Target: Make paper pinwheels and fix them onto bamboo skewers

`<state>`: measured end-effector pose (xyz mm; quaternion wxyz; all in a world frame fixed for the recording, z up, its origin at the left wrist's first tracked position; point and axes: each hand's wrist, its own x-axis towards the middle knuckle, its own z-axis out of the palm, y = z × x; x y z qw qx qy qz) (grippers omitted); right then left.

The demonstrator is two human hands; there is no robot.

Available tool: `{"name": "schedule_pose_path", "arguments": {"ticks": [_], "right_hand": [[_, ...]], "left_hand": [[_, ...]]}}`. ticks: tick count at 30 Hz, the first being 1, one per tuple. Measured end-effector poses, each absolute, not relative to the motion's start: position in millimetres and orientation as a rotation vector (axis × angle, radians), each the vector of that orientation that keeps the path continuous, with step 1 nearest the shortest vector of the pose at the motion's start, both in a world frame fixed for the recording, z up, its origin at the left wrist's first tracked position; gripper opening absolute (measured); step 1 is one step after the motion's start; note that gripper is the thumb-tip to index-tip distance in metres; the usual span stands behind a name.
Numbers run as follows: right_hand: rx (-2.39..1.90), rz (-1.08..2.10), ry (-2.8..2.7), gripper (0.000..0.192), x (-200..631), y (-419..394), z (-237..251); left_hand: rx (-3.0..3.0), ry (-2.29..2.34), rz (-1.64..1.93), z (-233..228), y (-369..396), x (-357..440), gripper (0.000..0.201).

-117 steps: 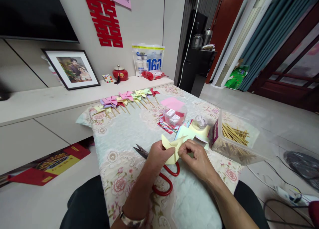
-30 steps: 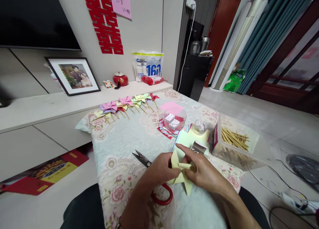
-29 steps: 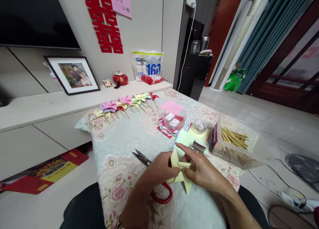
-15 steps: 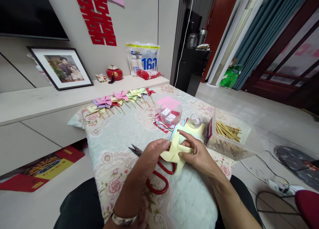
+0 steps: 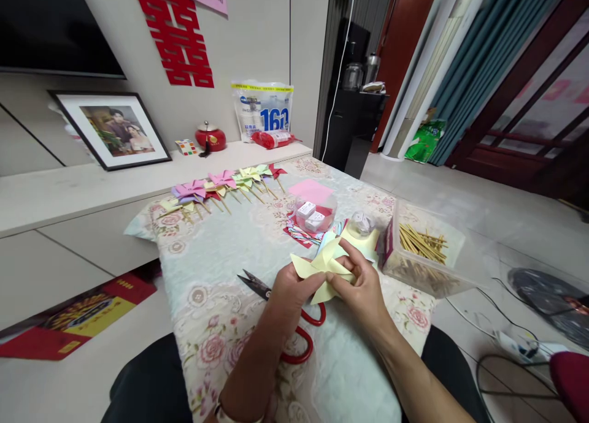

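Pinwheel paper (image 5: 327,260): pale yellow, folded into vanes, held above the bench (image 5: 216,248), toward its near edge.
Left hand (image 5: 289,288): grip narrow, thumb and fingers pinching the paper's lower left.
Right hand (image 5: 363,285): grip narrow too, holding the paper's right side.
Stick tub (image 5: 387,246): clear, at the bench's right edge, with a heap of thin wooden sticks (image 5: 421,243) inside.
Round tub (image 5: 332,217): clear, in from the far right corner, holding two small white boxes (image 5: 315,221).
Small round container (image 5: 362,223): clear, on yellow sheets (image 5: 368,244) near the stick tub; something greyish inside, too small to make out.
Scissors (image 5: 262,290): on the bench, blades toward the far left corner, partly hidden by the left hand.
Pinwheels (image 5: 223,179): in a row along the far edge.
Red jar (image 5: 210,139): lidded, on the cabinet (image 5: 92,190) beyond that edge.
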<state>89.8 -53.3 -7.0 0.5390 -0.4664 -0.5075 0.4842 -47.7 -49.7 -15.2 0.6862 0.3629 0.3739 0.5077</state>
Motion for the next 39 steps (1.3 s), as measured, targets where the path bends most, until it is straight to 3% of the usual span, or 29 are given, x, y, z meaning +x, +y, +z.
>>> {"name": "schedule_pose_path", "arguments": {"ticks": [10,22,29,35,39], "right_hand": [[-1.084,1.155,-1.282,0.06,92.0,-51.7,-13.7],[-1.157,1.072,-1.428,0.062,98.2,-49.8,-7.3],[-1.171,1.132,-1.352,0.067,96.0,-49.8,-8.5],[-1.129,1.226,-1.261,0.069,94.1,-48.5,-8.5],[-1.082,1.325,-1.253,0.059,97.6,-47.5,-7.6]], "left_hand": [[0.842,0.876,1.128,-23.8,-47.1,-52.0,0.025],[0.954,1.005,1.034,-24.2,-44.9,-56.7,0.024],[0.951,0.924,1.023,-23.1,-47.0,-56.6,0.011],[0.941,0.962,1.012,-23.0,-46.2,-57.6,0.016],[0.883,0.891,1.011,-25.5,-46.0,-58.0,0.024]]}}
